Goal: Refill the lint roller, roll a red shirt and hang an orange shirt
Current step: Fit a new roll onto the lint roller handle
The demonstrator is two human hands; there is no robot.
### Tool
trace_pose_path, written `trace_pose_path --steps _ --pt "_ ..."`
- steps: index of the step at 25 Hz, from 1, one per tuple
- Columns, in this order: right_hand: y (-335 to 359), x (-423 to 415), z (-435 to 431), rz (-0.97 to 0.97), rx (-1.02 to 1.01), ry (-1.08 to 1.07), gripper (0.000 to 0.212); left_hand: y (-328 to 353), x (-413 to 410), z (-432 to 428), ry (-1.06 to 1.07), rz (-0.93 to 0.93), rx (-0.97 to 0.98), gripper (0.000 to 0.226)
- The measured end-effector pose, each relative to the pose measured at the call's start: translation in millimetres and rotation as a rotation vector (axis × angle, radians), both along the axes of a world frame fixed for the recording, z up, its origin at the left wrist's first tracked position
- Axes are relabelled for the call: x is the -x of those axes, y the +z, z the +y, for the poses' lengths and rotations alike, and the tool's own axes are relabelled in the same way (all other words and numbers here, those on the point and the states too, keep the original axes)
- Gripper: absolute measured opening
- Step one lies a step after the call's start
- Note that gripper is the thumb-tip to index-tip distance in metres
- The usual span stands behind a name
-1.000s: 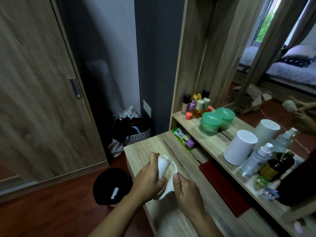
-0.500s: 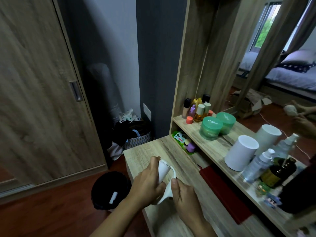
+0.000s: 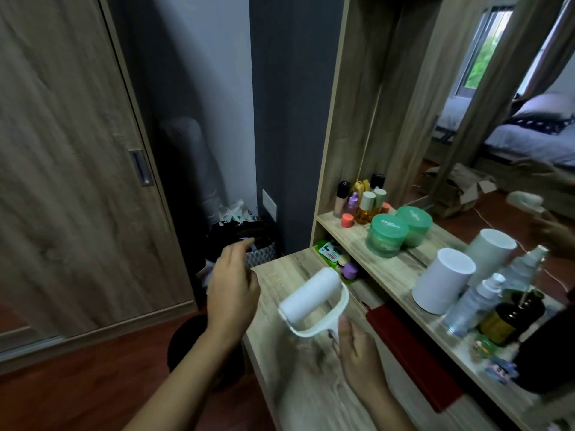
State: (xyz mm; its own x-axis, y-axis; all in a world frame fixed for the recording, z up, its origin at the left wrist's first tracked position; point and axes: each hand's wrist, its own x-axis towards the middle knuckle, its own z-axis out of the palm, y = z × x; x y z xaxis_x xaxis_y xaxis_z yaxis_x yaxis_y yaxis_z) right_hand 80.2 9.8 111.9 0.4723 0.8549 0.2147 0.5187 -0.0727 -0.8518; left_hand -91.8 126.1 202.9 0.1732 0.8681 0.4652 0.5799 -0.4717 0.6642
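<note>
White lint roller [image 3: 311, 295] is being gripped at handle by R hand [image 3: 357, 353] fingers above counter [image 3: 273, 275], L hand [image 3: 231, 284] hovering beside, fingers loosely apart.

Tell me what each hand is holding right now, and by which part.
The right hand holds the lint roller by the base of its white handle. The left hand holds nothing; its fingers are relaxed.

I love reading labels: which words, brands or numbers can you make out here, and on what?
No text can be read for sure.
White script on the green jar: too blurred.
Red-and-white label on the green pack: too small.
Yellow label on the amber bottle: too blurred.
</note>
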Motion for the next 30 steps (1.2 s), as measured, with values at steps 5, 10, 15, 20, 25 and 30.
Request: trace_pose_path --steps 5,10,15,20,25,30 --pt "10 2 6 -0.026 -0.010 0.007 0.047 -15 6 -24 -0.533 0.456 -0.443 0.037" --pt "20 5 11 -0.013 0.006 -0.004 0.042 -1 28 0 -0.307 0.574 -0.139 0.073" --pt "37 29 24 -0.100 -0.053 0.013 0.043 20 44 -11 -0.470 0.506 -0.323 0.058" --pt "45 65 45 -0.107 -0.064 0.094 0.058 31 75 2 -0.454 0.728 -0.389 0.064" --pt "56 106 66 -0.087 -0.122 0.122 0.051 37 132 29 -0.122 0.523 -0.103 0.061" --pt "59 147 95 -0.039 -0.123 0.155 0.055 45 166 34 -0.092 0.475 -0.175 0.050"
